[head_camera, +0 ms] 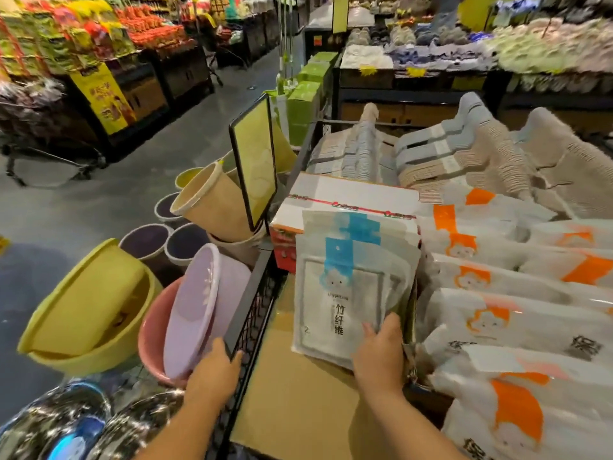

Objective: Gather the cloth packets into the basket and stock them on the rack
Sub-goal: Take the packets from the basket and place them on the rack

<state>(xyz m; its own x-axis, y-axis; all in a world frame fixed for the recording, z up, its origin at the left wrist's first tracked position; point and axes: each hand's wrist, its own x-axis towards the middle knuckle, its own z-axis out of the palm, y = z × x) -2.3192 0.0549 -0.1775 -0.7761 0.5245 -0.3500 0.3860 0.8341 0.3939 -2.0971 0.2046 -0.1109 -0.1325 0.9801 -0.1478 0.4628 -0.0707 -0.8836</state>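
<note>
A stack of white cloth packets with blue labels (351,280) leans upright inside the black wire rack (247,305), against a white and red carton (345,197). My right hand (379,353) grips the stack's lower right corner, thumb on the front packet. My left hand (215,370) rests on the rack's left rim, fingers curled over the edge. Rows of white packets with orange labels (491,277) fill the rack to the right. Brown cardboard (298,403) lines the rack floor under the stack. No basket is in view.
Plastic basins sit left of the rack: a yellow one (89,310), pink and lilac ones (195,313), plus beige and purple buckets (205,200). A framed sign (253,161) stands on the rack's corner. Folded grey and beige cloths (464,151) lie behind. An aisle runs away on the left.
</note>
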